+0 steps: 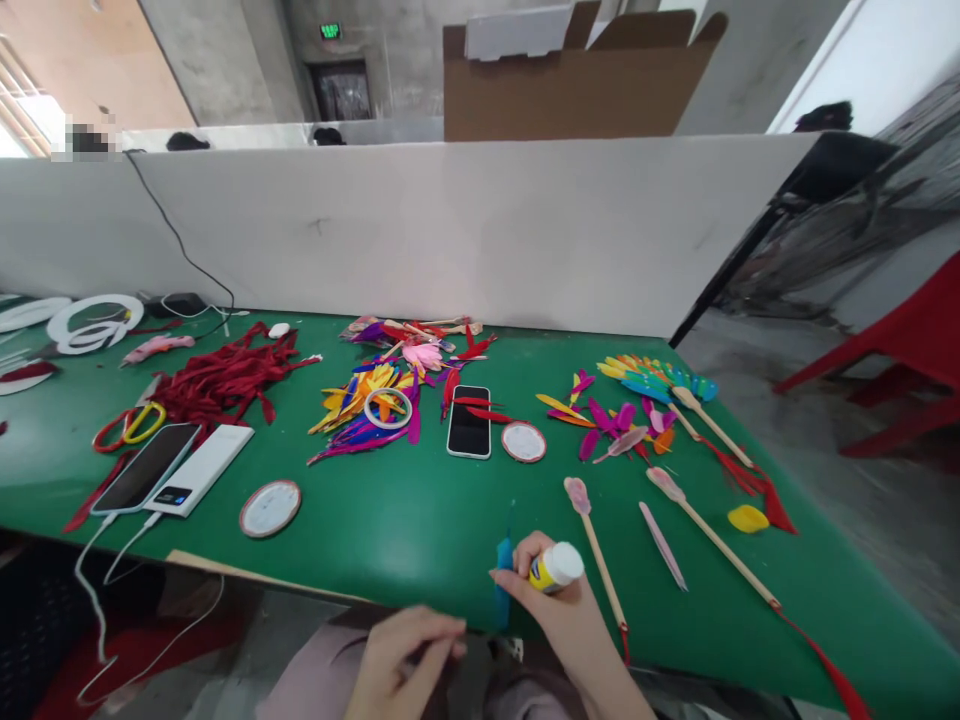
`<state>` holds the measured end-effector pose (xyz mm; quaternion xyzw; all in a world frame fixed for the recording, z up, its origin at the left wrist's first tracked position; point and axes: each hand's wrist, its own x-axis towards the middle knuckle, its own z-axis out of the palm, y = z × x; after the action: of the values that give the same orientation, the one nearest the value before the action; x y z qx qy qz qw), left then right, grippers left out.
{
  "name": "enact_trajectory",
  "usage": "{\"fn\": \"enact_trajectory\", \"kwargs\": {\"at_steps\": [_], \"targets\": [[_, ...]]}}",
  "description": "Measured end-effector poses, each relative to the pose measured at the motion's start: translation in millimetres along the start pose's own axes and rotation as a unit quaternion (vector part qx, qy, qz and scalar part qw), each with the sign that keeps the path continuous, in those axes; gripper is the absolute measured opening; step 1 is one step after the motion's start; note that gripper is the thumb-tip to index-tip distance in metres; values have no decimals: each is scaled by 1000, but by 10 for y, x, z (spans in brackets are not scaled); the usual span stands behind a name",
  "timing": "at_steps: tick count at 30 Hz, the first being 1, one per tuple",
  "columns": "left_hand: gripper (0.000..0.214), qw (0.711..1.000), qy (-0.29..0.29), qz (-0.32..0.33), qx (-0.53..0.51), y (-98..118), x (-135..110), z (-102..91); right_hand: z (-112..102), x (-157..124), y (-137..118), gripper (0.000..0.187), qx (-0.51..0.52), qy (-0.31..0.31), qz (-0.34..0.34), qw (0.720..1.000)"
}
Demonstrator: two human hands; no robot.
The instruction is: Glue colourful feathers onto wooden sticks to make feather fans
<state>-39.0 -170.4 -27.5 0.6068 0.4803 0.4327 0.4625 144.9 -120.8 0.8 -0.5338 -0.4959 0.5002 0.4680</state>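
Note:
My right hand [551, 595], at the table's front edge, is closed around a yellow glue stick [554, 567] with a white cap. A blue feather [503, 553] lies along its thumb and fingertips, seemingly pinched there. My left hand [409, 655] is above my lap, slightly blurred, with fingers curled in against the thumb; whatever is between them is hidden. Right of my right hand lie a wooden stick [598, 550] with a pinkish flat head, a similar stick [712, 535] with a red tassel, and tweezers [663, 545].
Feathers in several colours [611, 425] and a finished feather fan [660, 380] lie to the right. Straight ahead are a phone [469, 435], a tape roll [388, 408] and a feather pile. Red tassels [217, 385], scissors [131, 427] and a power bank [199, 472] with cables sit left. A white partition [375, 240] stands behind.

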Motion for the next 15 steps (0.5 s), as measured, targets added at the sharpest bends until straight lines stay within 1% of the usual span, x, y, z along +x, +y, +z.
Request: {"fn": "enact_trajectory", "kwargs": {"at_steps": [1,2,3,5,6,7,9,10,12,13,15], "targets": [[20,998,33,51,-16,43,170,21,-16,58,-78,28,3,2,-12,1000],[19,991,100,78,-32,108,339,38,-23,117,-175,28,5,-4,-24,1000],[19,985,151,72,-50,192,505,53,-24,177,-286,27,7,11,-46,999],[21,974,194,69,-98,394,809,83,-17,301,-521,27,7,7,-98,995],[24,970,193,79,-121,497,939,101,-16,361,-630,26,7,9,-125,992],[29,970,171,98,-139,590,1051,125,-22,418,-721,25,-8,1,-138,990],[35,970,125,117,-170,730,1215,188,-58,516,-833,24,-50,-25,-145,988],[36,968,116,120,-186,772,1268,228,-89,553,-847,25,-66,-41,-145,986],[33,974,91,120,-169,799,1323,318,-169,602,-800,26,-83,-63,-132,986],[29,978,74,131,-142,788,1331,364,-211,615,-749,27,-85,-51,-127,987],[21,982,59,148,-102,727,1323,449,-283,626,-619,27,-116,-21,-124,985]]}}
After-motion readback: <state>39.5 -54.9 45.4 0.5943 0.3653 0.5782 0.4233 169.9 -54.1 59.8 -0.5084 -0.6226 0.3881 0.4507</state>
